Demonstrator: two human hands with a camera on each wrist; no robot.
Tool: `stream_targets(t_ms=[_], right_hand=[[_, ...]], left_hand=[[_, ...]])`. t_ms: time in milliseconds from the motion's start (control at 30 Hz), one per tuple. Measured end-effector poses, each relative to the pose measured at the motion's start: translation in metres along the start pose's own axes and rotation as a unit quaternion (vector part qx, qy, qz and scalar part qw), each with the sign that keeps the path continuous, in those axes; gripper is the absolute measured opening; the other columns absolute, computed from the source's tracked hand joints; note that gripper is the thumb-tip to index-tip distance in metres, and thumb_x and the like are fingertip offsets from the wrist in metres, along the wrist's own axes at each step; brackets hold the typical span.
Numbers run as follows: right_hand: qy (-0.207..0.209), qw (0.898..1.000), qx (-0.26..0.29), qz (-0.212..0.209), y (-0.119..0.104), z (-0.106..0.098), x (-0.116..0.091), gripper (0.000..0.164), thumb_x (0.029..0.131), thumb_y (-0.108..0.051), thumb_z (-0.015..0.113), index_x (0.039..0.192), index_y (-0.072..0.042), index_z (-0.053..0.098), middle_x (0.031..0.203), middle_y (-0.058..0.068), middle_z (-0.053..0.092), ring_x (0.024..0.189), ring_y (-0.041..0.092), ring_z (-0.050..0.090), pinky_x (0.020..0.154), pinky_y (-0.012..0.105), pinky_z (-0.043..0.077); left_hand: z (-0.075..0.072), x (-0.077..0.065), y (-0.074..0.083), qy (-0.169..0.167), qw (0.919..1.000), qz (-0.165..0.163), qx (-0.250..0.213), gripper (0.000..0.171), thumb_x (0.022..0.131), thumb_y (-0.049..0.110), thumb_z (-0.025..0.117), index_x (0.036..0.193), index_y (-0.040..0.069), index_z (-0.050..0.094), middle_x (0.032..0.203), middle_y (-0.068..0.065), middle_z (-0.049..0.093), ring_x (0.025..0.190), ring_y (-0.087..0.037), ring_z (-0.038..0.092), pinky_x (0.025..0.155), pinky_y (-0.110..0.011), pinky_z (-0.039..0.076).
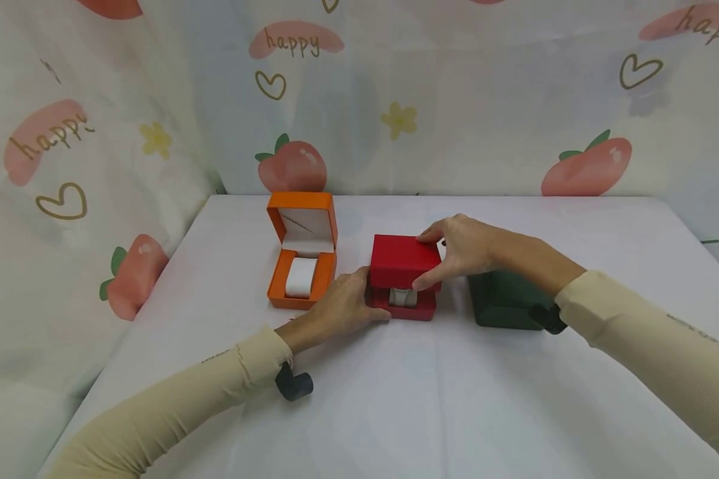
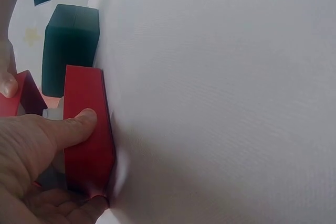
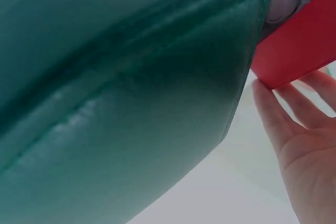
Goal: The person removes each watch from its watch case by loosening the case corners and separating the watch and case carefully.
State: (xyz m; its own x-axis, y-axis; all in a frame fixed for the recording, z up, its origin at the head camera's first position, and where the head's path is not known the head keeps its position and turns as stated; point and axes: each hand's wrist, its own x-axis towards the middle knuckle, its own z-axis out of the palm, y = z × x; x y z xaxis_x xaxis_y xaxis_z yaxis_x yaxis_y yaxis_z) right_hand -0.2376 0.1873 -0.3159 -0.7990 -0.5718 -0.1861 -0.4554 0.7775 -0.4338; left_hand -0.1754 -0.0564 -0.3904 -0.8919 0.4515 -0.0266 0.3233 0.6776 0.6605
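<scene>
A red watch box [image 1: 403, 253] stands partly open near the middle of the table, its lid raised above the base. In the gap shows a watch [image 1: 403, 297] with a pale strap. My left hand [image 1: 347, 303] grips the base at its left side; in the left wrist view its thumb [image 2: 79, 127] lies on the red front wall and the fingers curl beneath. From the right, my right hand [image 1: 464, 246] holds the lid, thumb at the front edge and fingers at the back. The right wrist view shows those fingers [image 3: 273, 108] against the red lid [image 3: 299, 45].
Left of the red box, an orange watch box [image 1: 304, 299] stands open with a white cushion [image 1: 301, 277] inside. A dark green box [image 1: 503, 303] sits to the right, partly hidden under my right forearm. A patterned curtain [image 1: 473, 100] hangs behind the white table [image 1: 365, 399].
</scene>
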Motion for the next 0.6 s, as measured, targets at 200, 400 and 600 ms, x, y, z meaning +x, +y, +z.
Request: stream_targets(t_ms=[200,400,600], right_hand=[[-0.014,1.000,0.025,0.002,0.002,-0.006,0.004,0.088,0.074,-0.056,0.085,0.138,-0.002,0.061,0.131,0.010,0.063,0.110,0.033,0.060,0.080,0.038,0.057],[-0.049,0.996,0.068,0.022,0.004,-0.017,0.013,0.081,0.077,-0.052,0.083,0.138,-0.003,0.062,0.118,0.005,0.069,0.108,0.027,0.060,0.080,0.040,0.057],[-0.087,0.988,0.120,0.040,0.010,-0.025,0.021,0.072,0.085,-0.047,0.076,0.138,-0.001,0.062,0.119,0.007,0.071,0.114,0.028,0.061,0.095,0.053,0.050]], left_hand=[[-0.001,0.000,-0.001,0.000,1.0000,0.007,0.006,0.079,0.082,0.020,0.088,0.145,0.001,0.046,0.133,-0.009,0.064,0.120,-0.022,0.061,0.105,-0.033,0.045],[-0.001,0.002,0.000,0.002,0.9999,-0.002,0.017,0.078,0.081,0.021,0.089,0.144,0.001,0.047,0.130,-0.010,0.064,0.118,-0.022,0.061,0.102,-0.032,0.048],[-0.001,0.003,0.002,-0.001,0.9998,-0.008,0.018,0.085,0.081,0.021,0.089,0.149,0.000,0.043,0.137,-0.012,0.061,0.122,-0.024,0.058,0.102,-0.033,0.048]])
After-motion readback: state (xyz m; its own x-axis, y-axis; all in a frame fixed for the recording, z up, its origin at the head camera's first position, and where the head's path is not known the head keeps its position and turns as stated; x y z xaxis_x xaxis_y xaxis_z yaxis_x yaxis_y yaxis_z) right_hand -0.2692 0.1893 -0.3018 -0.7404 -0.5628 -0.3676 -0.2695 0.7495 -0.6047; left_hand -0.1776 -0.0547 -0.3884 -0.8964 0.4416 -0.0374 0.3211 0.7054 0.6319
